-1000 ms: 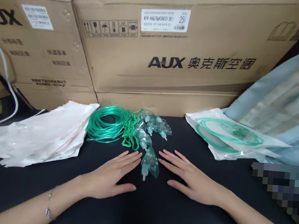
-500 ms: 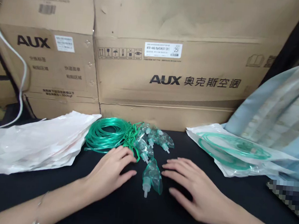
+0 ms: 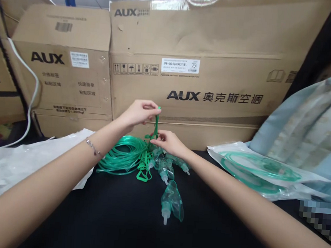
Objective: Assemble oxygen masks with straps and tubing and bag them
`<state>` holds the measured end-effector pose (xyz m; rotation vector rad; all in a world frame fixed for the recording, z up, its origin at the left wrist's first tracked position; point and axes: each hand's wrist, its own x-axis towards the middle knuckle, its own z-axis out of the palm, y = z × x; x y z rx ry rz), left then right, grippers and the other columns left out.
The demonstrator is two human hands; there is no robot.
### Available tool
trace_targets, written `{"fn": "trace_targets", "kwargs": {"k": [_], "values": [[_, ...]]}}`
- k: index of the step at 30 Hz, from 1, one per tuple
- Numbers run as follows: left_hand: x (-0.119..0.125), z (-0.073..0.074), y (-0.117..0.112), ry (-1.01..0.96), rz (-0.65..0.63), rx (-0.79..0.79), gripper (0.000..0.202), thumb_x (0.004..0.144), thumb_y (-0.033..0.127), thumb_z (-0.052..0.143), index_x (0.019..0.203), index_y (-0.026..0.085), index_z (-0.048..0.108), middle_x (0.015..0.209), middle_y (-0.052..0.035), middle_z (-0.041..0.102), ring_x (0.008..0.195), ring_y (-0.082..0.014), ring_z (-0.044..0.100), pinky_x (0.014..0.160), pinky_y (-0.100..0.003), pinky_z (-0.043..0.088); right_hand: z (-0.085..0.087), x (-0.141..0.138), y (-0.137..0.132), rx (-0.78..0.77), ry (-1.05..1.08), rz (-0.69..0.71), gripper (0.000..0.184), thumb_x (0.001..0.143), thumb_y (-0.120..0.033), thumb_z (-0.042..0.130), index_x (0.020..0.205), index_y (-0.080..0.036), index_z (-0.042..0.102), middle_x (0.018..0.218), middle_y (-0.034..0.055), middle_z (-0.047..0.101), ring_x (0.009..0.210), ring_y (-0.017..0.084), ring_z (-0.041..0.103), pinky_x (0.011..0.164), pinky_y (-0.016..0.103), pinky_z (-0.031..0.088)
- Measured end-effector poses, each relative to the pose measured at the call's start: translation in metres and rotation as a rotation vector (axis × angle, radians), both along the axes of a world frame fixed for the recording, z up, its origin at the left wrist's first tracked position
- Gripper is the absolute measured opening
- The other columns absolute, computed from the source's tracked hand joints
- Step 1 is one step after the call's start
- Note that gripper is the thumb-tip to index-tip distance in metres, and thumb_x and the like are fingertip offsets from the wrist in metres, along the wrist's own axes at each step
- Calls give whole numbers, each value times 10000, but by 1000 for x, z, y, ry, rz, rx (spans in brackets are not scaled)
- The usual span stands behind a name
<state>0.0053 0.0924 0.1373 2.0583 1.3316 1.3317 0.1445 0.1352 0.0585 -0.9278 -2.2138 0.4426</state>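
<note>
My left hand (image 3: 143, 113) pinches the top end of a green elastic strap (image 3: 156, 123), lifted above the pile. Lower down, the fingers of my right hand (image 3: 168, 141) close on the same strap. More green straps (image 3: 143, 168) lie tangled below, beside a coil of green tubing (image 3: 123, 155). Several clear green oxygen masks (image 3: 164, 169) lie just under my right hand, partly hidden by it. One mask (image 3: 173, 202) rests apart on the black cloth, closer to me, its white connector pointing toward me.
A stack of white pouches (image 3: 43, 156) lies at left, partly behind my left forearm. At right are clear packages (image 3: 254, 168) with green tubing inside. Large cardboard boxes (image 3: 183, 114) stand along the back. A white cable (image 3: 34, 85) hangs at far left.
Both hands have moved from low over the cloth up to the strap pile. A green strap has been taken hold of and raised. The camera view has tilted upward.
</note>
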Motion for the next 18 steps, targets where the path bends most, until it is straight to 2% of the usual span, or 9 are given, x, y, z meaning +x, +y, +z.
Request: {"fn": "trace_targets", "kwargs": {"k": [2,4,7,9,11,14,16,18], "values": [[2,15,0,-219,-38,26,85,731,214,583,702,143,546,681,-16,574,507,-56,487,413,-154,294,3,-7,9,-54,39,-6,208,765,-283,568,649,-115,608,494,-40,487,497,88,443,523,216,326],[4,28,-5,-327,-58,103,86,730,167,590,675,136,531,650,-5,562,490,-42,474,399,-142,264,7,-11,14,-104,88,-7,272,786,-283,534,573,-119,580,464,-44,476,477,76,430,508,207,309],[2,40,-19,-394,-72,239,84,749,165,585,691,141,530,660,2,581,506,-41,502,408,-131,280,14,-11,14,-183,173,5,248,764,-252,554,558,-117,577,455,-50,477,448,57,409,474,191,289],[-1,40,-32,-434,-91,290,79,762,187,584,712,149,535,683,6,593,540,-49,533,434,-130,320,18,-5,8,-249,239,12,206,759,-241,560,606,-111,605,451,-56,463,411,43,374,431,183,262],[-2,32,-47,-476,-116,278,80,774,200,574,720,151,540,688,7,591,575,-58,557,475,-141,367,21,6,-3,-327,317,19,179,777,-252,542,730,-109,638,468,-61,454,378,32,341,387,175,232],[4,7,-72,-481,-187,154,69,771,183,572,715,144,562,683,6,595,621,-83,590,547,-180,427,19,31,-26,-448,447,27,210,798,-270,524,896,-119,634,539,-41,497,371,27,360,345,162,225],[13,-15,-91,-405,-259,76,58,742,180,606,700,143,587,675,3,615,652,-114,610,559,-203,452,15,49,-41,-505,531,19,232,804,-274,527,959,-129,619,610,-11,552,392,31,410,332,155,242],[26,-36,-112,-238,-340,-23,49,734,197,624,706,156,625,690,3,642,643,-124,609,577,-219,474,11,65,-53,-535,605,-3,250,817,-284,517,1014,-153,598,672,8,589,436,42,475,331,146,270]]}}
